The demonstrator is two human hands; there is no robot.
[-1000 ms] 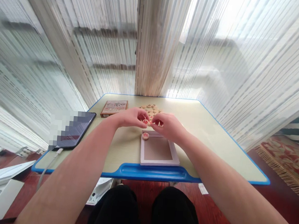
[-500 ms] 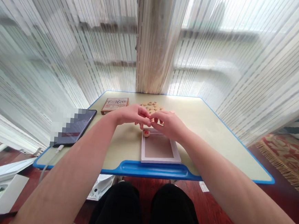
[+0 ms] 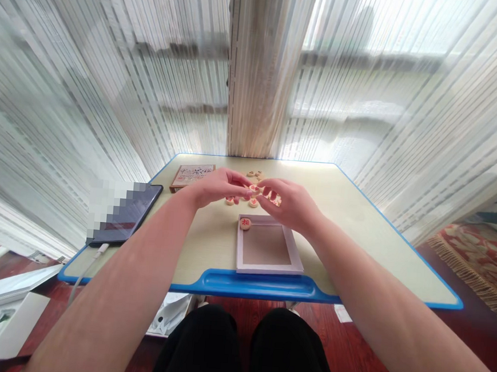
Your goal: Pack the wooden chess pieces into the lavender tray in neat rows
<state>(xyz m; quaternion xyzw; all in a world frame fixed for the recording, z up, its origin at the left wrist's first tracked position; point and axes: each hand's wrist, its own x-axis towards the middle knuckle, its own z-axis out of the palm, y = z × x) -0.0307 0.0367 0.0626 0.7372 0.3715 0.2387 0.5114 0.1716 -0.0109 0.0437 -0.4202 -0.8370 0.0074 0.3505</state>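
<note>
A round Chinese chess piece (image 3: 254, 189) with a red character is held up above the table between my two hands. My left hand (image 3: 222, 188) pinches it from the left with thumb and fingers. From the other side, my right hand (image 3: 288, 200) has its curved fingertips at the piece's right edge. Beneath and behind the hands lie several more wooden pieces (image 3: 253, 202), partly hidden by the fingers. Nearer to me is a shallow white box (image 3: 239, 254) with a brown bottom. One red-marked piece (image 3: 245, 224) sits in its far left corner.
A printed box lid (image 3: 189, 174) lies at the back left of the blue-edged table (image 3: 356, 240). A tablet (image 3: 132, 214) with a white cable (image 3: 97, 254) rests along the left edge. A blue trough (image 3: 258, 284) runs along the front edge, close to the box.
My hands have shifted slightly apart, and the red character on the held piece now shows. More pieces below the hands have come into sight. The box and its piece stay in place.
</note>
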